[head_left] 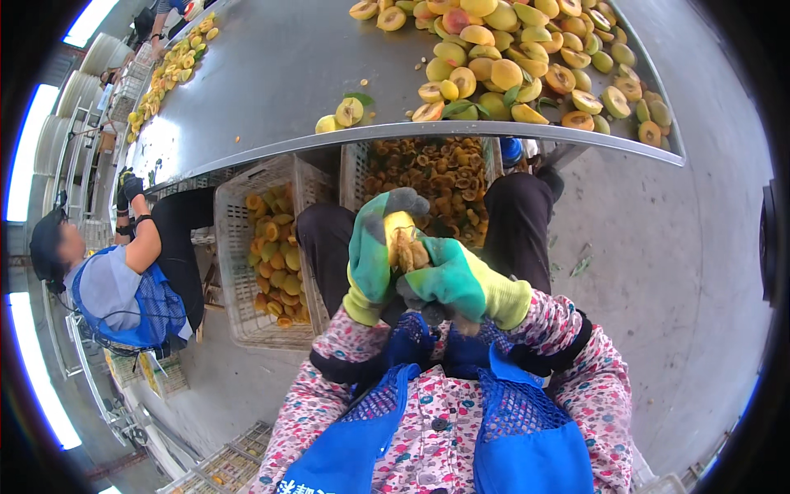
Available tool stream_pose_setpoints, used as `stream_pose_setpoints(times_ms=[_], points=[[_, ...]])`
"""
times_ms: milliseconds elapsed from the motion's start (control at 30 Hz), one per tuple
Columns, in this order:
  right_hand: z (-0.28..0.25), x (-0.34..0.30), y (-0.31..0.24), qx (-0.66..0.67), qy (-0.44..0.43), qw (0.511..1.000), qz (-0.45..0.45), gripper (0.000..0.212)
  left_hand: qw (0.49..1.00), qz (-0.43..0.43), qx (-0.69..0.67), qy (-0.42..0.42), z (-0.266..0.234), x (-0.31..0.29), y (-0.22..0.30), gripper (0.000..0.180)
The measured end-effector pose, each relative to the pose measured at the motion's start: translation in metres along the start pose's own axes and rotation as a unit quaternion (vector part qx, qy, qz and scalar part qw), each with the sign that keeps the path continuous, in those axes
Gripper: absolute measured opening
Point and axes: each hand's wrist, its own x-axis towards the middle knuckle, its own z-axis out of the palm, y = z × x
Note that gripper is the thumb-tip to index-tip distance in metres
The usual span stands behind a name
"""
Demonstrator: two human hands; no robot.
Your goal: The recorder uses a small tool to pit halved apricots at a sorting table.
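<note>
Both my hands wear green and yellow gloves with grey fingertips. My left hand (372, 251) is closed around a yellow peach half (403, 243), cut side facing me. My right hand (461, 280) presses against the same fruit from the right, and its fingers are curled; whether it holds a small tool I cannot tell. The hands meet over my lap, in front of my floral sleeves and blue mesh apron. A heap of whole and halved peaches (510, 66) lies on the grey metal table (280, 74) above.
Under the table edge stand a white crate (239, 247) of yellow peach halves and a second crate (428, 177) of brownish pits and scraps. A seated person (123, 280) in a blue apron works at the left. More crates (222, 465) sit at the bottom left.
</note>
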Motion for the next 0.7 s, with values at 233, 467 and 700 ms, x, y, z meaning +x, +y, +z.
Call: stream_pose_setpoints(times_ms=[233,467,700], points=[[-0.001,-0.001,0.010,-0.280,0.062,0.956,-0.060,0.031,0.898,-0.223,-0.378,0.032,0.007,-0.001,0.010,0.044],[-0.008,-0.014,-0.006,-0.049,-0.085,0.994,-0.047,0.020,0.924,-0.188,-0.332,0.025,0.007,0.002,0.037,0.034],[-0.009,-0.009,0.002,0.042,-0.073,0.996,-0.019,0.014,0.932,-0.168,-0.316,0.062,0.015,0.001,0.021,0.030]])
